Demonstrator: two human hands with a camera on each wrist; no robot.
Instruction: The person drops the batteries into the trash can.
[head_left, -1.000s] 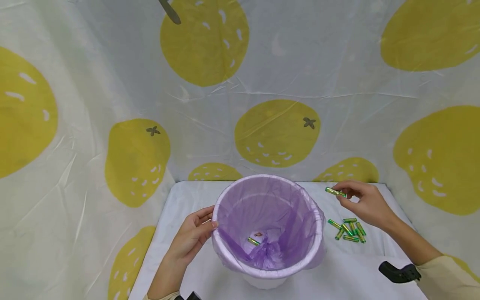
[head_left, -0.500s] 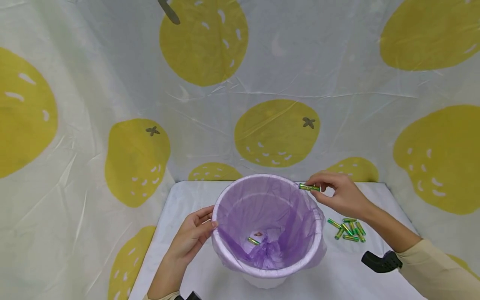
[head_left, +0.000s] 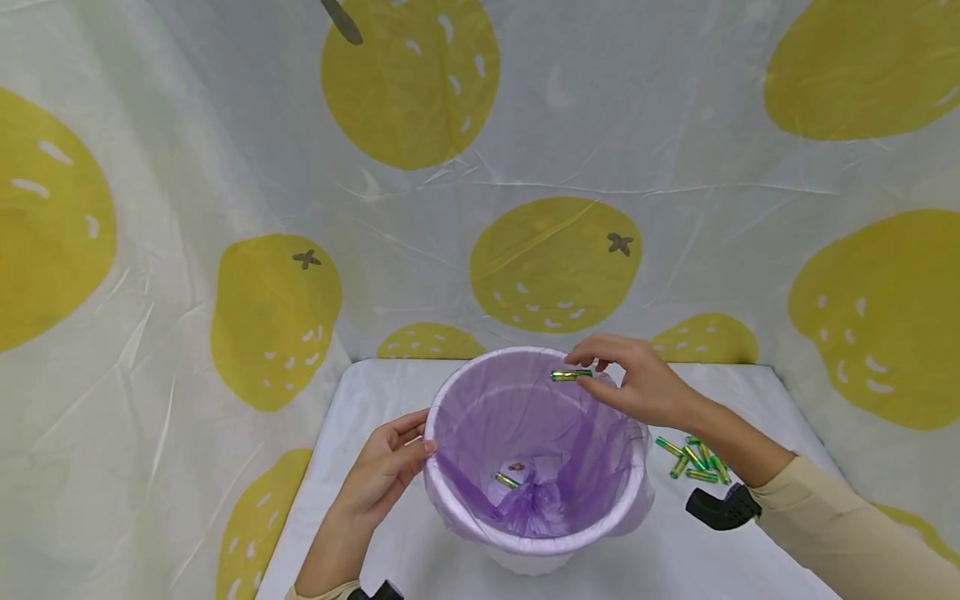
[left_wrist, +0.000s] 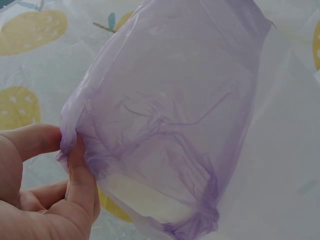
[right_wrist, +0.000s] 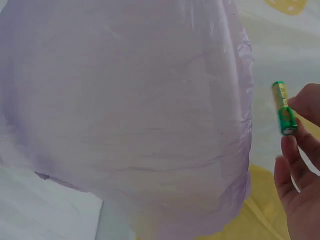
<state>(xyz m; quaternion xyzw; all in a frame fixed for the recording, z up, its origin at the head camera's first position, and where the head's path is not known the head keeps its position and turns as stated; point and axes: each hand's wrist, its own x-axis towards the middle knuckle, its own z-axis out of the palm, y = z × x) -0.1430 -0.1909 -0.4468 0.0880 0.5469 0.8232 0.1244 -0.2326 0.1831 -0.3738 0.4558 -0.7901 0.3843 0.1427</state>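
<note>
A white trash bin (head_left: pixel 531 565) lined with a purple plastic bag (head_left: pixel 480 400) stands on the table. My left hand (head_left: pixel 382 475) grips its left rim, thumb on the near side; in the left wrist view the fingers (left_wrist: pixel 80 175) pinch the folded bag edge. My right hand (head_left: pixel 637 379) is above the bin's far right rim. At its fingertips is a green and gold battery (head_left: pixel 572 375), over the bin's opening. The right wrist view has this battery (right_wrist: pixel 284 107) between thumb and fingertips. Inside, at the bottom, lies another battery (head_left: pixel 507 481) beside a small reddish-brown scrap (head_left: pixel 517 467).
Several more green and gold batteries (head_left: pixel 701 477) lie in a loose pile on the table to the bin's right, partly behind the right forearm. The white-covered table (head_left: pixel 390 387) ends at a hanging curtain (head_left: pixel 555 150) with yellow fruit print, behind and at both sides.
My right hand has carried the battery leftward from above the pile to over the bin's opening. The left hand and the bin have stayed in place.
</note>
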